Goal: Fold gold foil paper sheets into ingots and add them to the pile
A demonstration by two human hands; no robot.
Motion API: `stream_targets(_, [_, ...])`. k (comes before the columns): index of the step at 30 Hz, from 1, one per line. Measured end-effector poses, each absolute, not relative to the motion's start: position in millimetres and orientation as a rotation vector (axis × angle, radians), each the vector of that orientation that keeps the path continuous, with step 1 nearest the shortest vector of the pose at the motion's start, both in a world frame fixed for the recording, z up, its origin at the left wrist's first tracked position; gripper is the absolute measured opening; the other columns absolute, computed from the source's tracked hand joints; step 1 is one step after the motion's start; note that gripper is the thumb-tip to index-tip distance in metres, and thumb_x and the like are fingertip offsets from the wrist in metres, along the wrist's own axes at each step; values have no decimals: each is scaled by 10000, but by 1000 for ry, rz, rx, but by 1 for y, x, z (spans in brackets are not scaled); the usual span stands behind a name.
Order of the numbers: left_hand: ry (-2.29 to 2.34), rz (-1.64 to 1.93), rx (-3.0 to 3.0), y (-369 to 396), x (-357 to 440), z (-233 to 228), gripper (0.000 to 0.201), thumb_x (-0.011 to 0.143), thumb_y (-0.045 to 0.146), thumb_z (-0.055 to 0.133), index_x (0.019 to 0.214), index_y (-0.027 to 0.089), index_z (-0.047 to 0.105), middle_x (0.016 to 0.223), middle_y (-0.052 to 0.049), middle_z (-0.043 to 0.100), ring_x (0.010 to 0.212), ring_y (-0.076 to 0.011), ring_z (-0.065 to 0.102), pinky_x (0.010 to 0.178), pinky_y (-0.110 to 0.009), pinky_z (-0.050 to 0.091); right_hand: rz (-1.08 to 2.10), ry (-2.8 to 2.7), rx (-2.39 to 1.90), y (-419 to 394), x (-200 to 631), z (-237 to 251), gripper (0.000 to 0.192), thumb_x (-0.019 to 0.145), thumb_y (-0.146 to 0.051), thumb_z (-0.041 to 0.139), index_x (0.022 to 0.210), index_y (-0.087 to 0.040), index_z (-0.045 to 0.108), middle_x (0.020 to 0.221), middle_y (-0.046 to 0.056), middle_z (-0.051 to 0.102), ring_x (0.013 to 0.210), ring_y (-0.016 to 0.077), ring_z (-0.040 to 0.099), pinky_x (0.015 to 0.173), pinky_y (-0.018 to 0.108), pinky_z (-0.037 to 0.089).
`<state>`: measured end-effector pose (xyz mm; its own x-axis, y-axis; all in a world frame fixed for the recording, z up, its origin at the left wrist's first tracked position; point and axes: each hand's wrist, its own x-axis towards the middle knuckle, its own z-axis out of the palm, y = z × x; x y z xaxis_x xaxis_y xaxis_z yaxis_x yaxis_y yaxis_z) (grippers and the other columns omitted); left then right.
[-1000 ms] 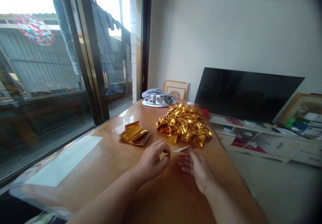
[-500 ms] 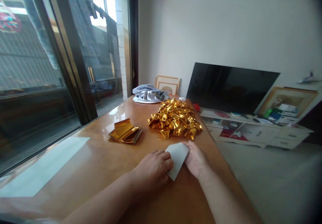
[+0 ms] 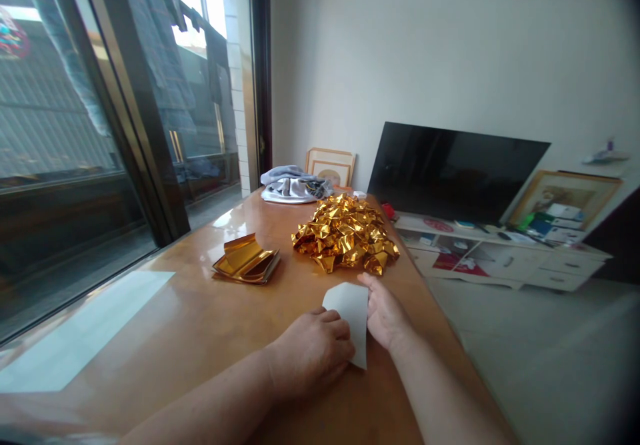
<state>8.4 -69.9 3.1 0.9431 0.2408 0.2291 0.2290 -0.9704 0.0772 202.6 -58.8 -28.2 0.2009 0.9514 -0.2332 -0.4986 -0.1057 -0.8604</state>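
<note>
A small sheet of paper [image 3: 351, 312], white side up, lies flat on the wooden table [image 3: 200, 325]. My left hand [image 3: 310, 352] presses on its left lower edge, fingers curled over the paper. My right hand [image 3: 384, 313] holds its right edge, thumb side against the sheet. Just beyond the paper sits a heap of folded gold foil pieces [image 3: 345, 235]. A low stack of flat gold foil sheets [image 3: 246, 262] lies to the left of the heap.
A bundle of grey cloth [image 3: 293, 185] and a framed picture [image 3: 330, 165] stand at the table's far end. A glass sliding door [image 3: 100, 132] runs along the left. A dark TV [image 3: 455, 172] rests on a low white cabinet [image 3: 500, 258] at the right.
The sheet, held edge-on above the table a second ago, now lies flat with its white side up. Both hands have come down onto it and pulled it slightly nearer.
</note>
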Motion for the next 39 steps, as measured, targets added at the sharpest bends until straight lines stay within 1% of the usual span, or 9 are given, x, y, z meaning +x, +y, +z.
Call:
stream_targets(7, [342,337,3063,-74,13,-2,189,972,297,474,895,217,627,926,-36,660,870,-208,574,799,-348,464,1364,-426,-1057,-54,210,-33,327,843,-473,658,918,-156,628,724,78,710,643,223,677,550,308,526])
stream_targets(13, [365,377,3067,-75,15,-1,197,988,297,466,924,209,631,923,-40,672,868,-215,587,794,-355,473,1047,-555,-1153,-50,209,-47,436,737,-459,756,1056,-188,637,862,54,743,694,217,693,575,294,536])
stream_targets(15, [358,385,3066,-75,15,0,200,990,305,468,938,210,636,927,-44,676,870,-217,591,790,-355,474,924,-606,-1264,-47,211,-53,500,733,-468,746,1130,-187,634,930,77,751,820,250,715,661,319,560])
stream_targets(17, [345,391,3060,-75,15,0,202,991,306,470,946,210,641,928,-49,679,871,-216,595,789,-351,476,742,-698,-1384,-45,216,-57,539,743,-463,723,1193,-181,630,1079,116,738,1003,273,697,804,348,557])
stream_targets(20, [341,398,3041,-75,15,-2,195,986,301,481,948,214,652,921,-48,682,866,-211,598,789,-344,480,452,-931,-1509,-48,223,-54,469,785,-441,656,1185,-195,666,1213,123,699,1133,276,644,922,360,509])
stream_targets(24, [334,397,3023,-72,16,-7,174,972,271,504,942,217,667,911,-45,682,865,-204,602,801,-338,482,323,-1299,-1592,-61,222,-43,275,856,-393,553,957,-226,746,990,72,753,990,261,663,856,337,493])
stream_targets(29, [341,398,3030,-71,15,-9,166,965,274,517,911,213,661,940,-43,682,894,-211,601,816,-339,481,343,-1733,-1642,-71,213,-36,186,857,-266,578,778,-245,745,856,61,713,881,225,617,811,301,438])
stream_targets(35, [496,414,3018,-70,13,-1,126,941,250,541,1031,221,625,1084,-58,658,969,-221,580,876,-343,485,298,-1885,-1725,-73,215,-37,163,856,-254,606,909,-252,760,954,70,679,966,231,587,861,307,420])
stream_targets(39, [778,363,3016,-62,12,0,169,878,186,570,1042,215,598,1080,-67,631,963,-234,573,819,-346,508,285,-1897,-1720,-74,216,-38,165,856,-268,621,947,-250,757,994,80,670,994,245,582,872,319,424])
